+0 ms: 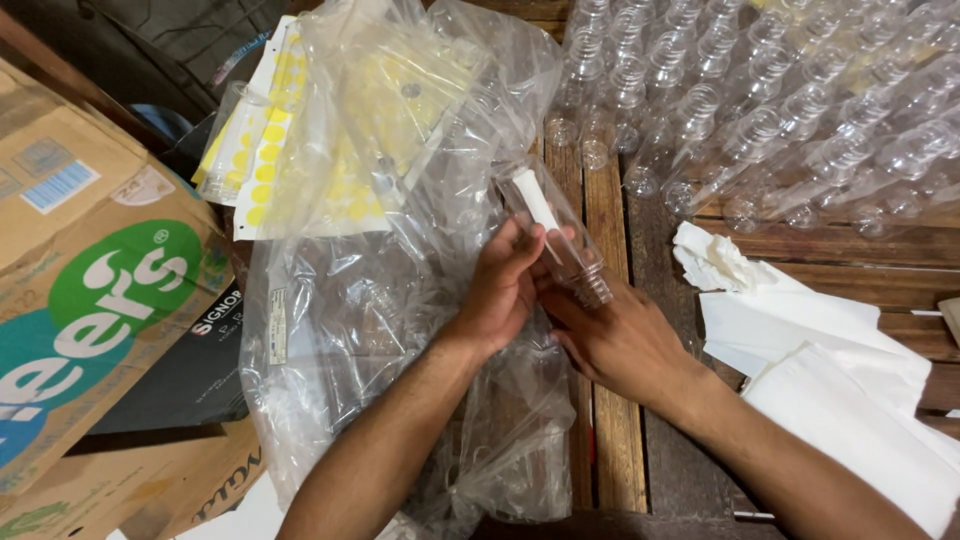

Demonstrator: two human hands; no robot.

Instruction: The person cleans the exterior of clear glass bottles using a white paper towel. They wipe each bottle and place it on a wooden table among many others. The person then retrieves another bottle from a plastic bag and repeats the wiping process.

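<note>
Clear plastic bottle (556,235) between left hand (503,285) and right hand (612,335), above crumpled plastic bags (400,300) on wooden table (612,440).

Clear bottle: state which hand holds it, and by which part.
Both hands grip the clear bottle: the left hand around its middle, the right hand at its threaded neck end.

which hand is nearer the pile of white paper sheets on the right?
Right. The right hand sits at the threaded neck of the clear bottle, just left of the white paper sheets. The left hand grips the bottle's body farther left, over the plastic bag.
</note>
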